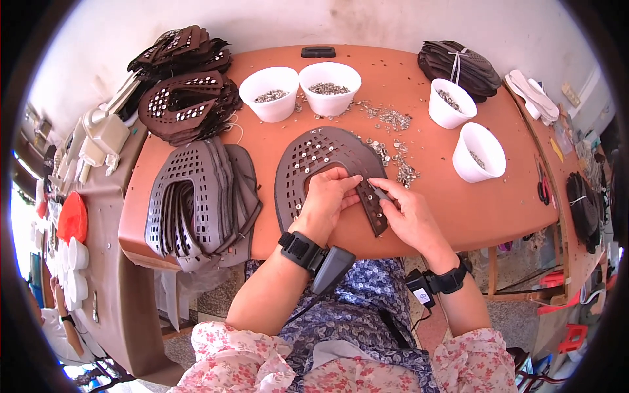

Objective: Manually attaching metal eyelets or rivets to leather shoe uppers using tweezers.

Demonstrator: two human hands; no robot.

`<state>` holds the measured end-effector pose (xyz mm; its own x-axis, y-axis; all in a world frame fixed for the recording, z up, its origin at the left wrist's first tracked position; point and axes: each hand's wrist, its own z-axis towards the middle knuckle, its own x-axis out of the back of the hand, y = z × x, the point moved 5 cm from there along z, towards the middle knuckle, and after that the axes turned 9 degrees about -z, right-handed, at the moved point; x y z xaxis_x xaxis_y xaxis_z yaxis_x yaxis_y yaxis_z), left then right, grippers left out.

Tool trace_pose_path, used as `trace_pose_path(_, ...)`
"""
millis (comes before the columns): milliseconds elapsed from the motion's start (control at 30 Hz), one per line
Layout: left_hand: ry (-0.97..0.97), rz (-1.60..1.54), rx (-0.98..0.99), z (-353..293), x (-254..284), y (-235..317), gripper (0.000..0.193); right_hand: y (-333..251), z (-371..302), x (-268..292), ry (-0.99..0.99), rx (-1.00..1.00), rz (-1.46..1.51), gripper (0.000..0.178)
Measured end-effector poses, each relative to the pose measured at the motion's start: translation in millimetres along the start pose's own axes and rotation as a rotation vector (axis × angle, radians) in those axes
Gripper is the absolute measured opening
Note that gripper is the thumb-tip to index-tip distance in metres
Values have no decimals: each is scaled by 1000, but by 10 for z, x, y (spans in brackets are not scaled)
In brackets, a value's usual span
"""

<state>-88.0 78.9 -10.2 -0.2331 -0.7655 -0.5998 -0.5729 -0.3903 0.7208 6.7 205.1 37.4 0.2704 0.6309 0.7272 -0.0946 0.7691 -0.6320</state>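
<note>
A dark brown U-shaped leather piece (295, 177), punched with rows of square holes, lies flat on the table in front of me. Small round metal studs sit in some of its holes. My left hand (326, 200) rests over the middle of the piece, thumb and forefinger pinched at its right arm; whatever is between them is too small to make out. Close beside it, my right hand (414, 217) grips a small grey tool (380, 192), most of it hidden by the fingers, with its end at the same arm of the piece.
White bowls (268, 108) of small metal parts stand at the back and right of the orange table (393, 239). Loose metal bits (393, 120) lie scattered beyond the piece. Stacked punched pieces (173, 164) stand left; a tied bundle (458, 65) and scissors (543, 183) lie right.
</note>
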Motion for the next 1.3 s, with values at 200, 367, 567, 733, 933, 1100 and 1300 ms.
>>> trace_pose_path(200,-36,-50,-2,8,26,-23,7,-19,68,-7,-11,-28,7,39)
trace_pose_path(367,-66,-102,-7,-6,36,-24,9,-64,95,-28,-32,-40,-40,38)
trace_pose_path(567,-71,-109,-40,17,41,-38,6,-204,160,0,-82,-108,-111,36)
trace_pose_path(733,-76,-79,-42,22,15,-52,5,-95,155,-26,-104,-185,-119,31)
trace_pose_path(933,-25,-17,-85,11,37,-61,6,-98,198,-73,-209,-299,32,23)
trace_pose_path(1100,-6,108,-133,70,53,-101,7,68,165,-134,-294,-566,481,17)
trace_pose_path(1300,-19,143,-144,78,67,-87,8,78,177,-145,-273,-594,612,17)
